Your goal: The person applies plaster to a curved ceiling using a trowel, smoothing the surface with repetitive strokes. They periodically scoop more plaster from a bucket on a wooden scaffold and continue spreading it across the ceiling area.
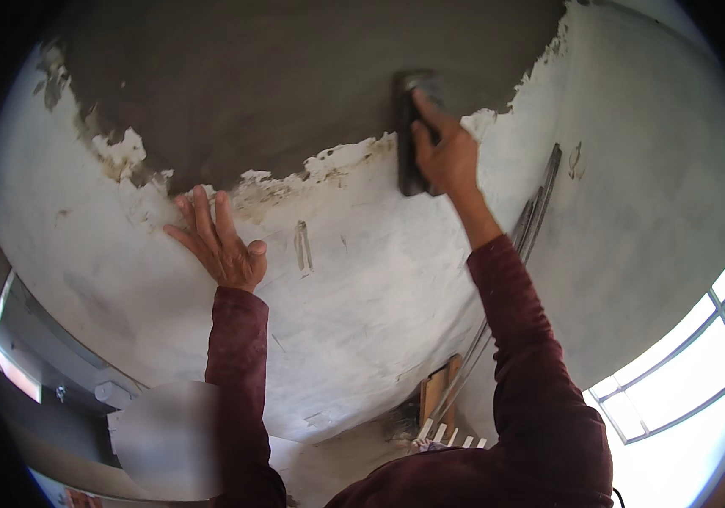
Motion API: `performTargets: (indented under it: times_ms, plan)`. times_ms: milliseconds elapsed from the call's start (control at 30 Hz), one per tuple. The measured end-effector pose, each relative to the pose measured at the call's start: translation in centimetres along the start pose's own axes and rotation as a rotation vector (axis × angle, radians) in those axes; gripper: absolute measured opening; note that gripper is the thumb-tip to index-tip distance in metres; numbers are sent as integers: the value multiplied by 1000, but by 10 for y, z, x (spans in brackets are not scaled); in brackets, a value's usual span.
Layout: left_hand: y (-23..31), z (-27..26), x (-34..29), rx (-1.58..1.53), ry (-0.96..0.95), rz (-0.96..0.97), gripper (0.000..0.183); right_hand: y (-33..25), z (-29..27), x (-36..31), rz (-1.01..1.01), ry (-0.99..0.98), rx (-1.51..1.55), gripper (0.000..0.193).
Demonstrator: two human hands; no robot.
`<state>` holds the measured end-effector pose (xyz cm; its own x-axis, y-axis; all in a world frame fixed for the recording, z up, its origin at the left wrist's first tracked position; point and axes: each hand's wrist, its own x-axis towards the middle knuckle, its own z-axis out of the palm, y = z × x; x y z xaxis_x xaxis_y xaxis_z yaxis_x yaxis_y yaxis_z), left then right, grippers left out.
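A broad patch of dark grey plaster [269,85] covers the upper part of the white wall [362,288], and its lower border is ragged with flaking paint. My right hand [451,157] grips a dark plastering float [410,173], the index finger stretched along its upper end. The float lies against the wall across the patch's lower right border, slightly blurred. Just under the border on the left, my left hand [223,241] rests against the white wall with fingers spread and nothing in it. Dark red sleeves cover both forearms.
Long thin bars [536,207] lean in the corner at the right. Below them stand a brown board [435,394] and a white slatted object [447,436]. A bright window [692,364] is at lower right. A blurred pale round object [168,440] is at lower left, near an opening.
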<state>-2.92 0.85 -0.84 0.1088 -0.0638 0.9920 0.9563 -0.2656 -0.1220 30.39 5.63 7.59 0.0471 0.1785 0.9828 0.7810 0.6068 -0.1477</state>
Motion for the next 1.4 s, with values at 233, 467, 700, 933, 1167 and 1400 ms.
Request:
performTargets:
  times_ms: [233, 467, 700, 933, 1167, 1400]
  plan:
    - [3, -2, -1, 113, -139, 32, 83, -22, 3, -62, -8, -56, 23, 43]
    - [8, -5, -1, 177, -229, 15, 87, -2, 0, -17, 197, -42, 66, 43]
    - [8, -1, 1, 235, -227, 0, 88, 19, -18, 6, 144, -104, 71, 49]
    - [8, -10, 8, 261, -233, 40, 84, 55, -25, -30, 128, -173, 30, 46]
    - [15, 1, 8, 363, -316, 53, 84, 106, -37, 1, 290, 42, 31, 42]
    - [9, 0, 8, 377, -299, 81, 82, 153, -70, 58, 281, 54, 17, 43]
